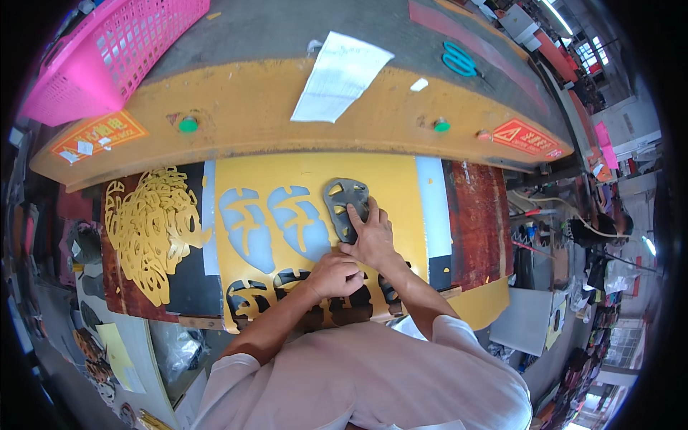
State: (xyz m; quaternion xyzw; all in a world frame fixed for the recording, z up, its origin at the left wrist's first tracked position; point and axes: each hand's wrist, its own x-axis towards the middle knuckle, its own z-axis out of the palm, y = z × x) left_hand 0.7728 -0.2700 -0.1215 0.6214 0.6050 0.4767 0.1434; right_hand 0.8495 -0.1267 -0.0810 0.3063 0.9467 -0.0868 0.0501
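Observation:
My right hand [371, 235] lies over a dark, sole-shaped cutting die [337, 204], its index finger on top and other fingers at the right edge. The die rests on a yellow sheet [398, 197]. Just below and left of it, my left hand [334, 276] is curled into a fist near my right wrist; whatever it may hold is hidden. Two sole-shaped openings [295, 222] left of the die show a pale surface beneath. Along the sheet's near edge, more cut-out openings [247, 297] show dark, partly covered by my forearms.
A heap of yellow cut pieces [154, 236] sits at left on the red-brown board. Across the far side runs an orange machine beam [251, 89] with green buttons, a hanging paper [340, 79] and teal-handled scissors [459, 59]. A pink basket [107, 64] stands far left.

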